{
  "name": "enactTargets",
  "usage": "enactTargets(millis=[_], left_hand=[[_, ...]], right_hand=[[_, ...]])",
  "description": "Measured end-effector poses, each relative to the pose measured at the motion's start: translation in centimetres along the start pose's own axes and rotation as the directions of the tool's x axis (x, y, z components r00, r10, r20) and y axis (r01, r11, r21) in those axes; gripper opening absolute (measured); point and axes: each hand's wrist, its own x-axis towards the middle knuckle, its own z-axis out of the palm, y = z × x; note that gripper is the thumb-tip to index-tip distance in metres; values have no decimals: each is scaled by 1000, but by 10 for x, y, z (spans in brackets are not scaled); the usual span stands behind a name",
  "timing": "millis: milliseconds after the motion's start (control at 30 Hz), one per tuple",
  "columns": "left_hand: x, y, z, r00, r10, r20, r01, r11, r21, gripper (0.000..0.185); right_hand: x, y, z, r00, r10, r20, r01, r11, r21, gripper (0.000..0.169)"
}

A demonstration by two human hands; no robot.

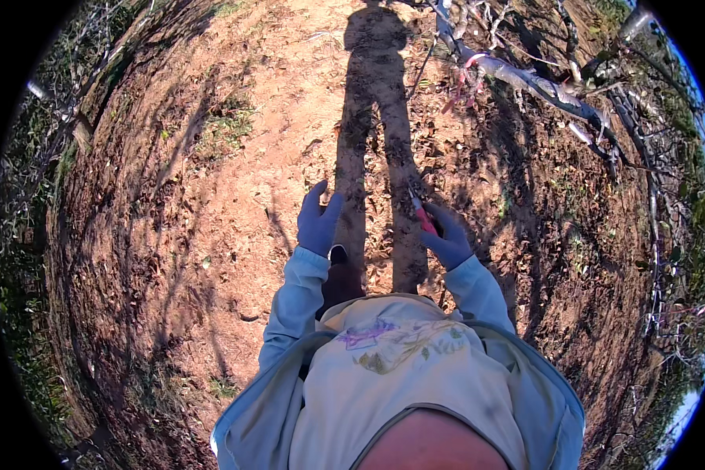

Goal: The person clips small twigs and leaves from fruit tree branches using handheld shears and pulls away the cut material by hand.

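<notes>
My left hand [319,220], in a bluish-purple glove, is held out above the ground with its fingers apart and nothing in it. To its right, my right hand [449,235] wears a matching glove and is closed around a red-handled hand tool [424,218], which looks like pruning shears. The tool's metal tip points up and away from me; whether its blades are apart cannot be told. Neither hand touches a branch. Below the left hand the tip of a dark shoe [338,254] shows.
A pale, bare tree branch [523,79] crosses the upper right, with pink ribbon [465,76] tied on it. Thinner twigs and foliage line the right edge; more shrubs [23,235] stand at the left. Dry leaves lie on the sandy soil [294,117], where my shadow falls.
</notes>
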Motion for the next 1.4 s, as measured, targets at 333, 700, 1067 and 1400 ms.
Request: enactTargets(millis=[333, 700, 1067, 1400], left_hand=[[157, 67, -17, 924, 182, 338, -215, 974, 64, 31], [243, 23, 89, 838, -84, 539, -256, 812, 524, 46], [273, -33, 124, 753, -320, 576, -267, 651, 711, 39], [273, -23, 102, 651, -279, 706, -74, 902, 425, 27]], right_hand=[[8, -9, 48, 954, 240, -182, -223, 968, 112, 70], [22, 2, 31, 924, 291, -249, -274, 956, 103, 74], [80, -49, 19, 934, -20, -358, -214, 769, -602, 60], [131, -55, 48, 921, 70, -384, -324, 687, -651, 59]])
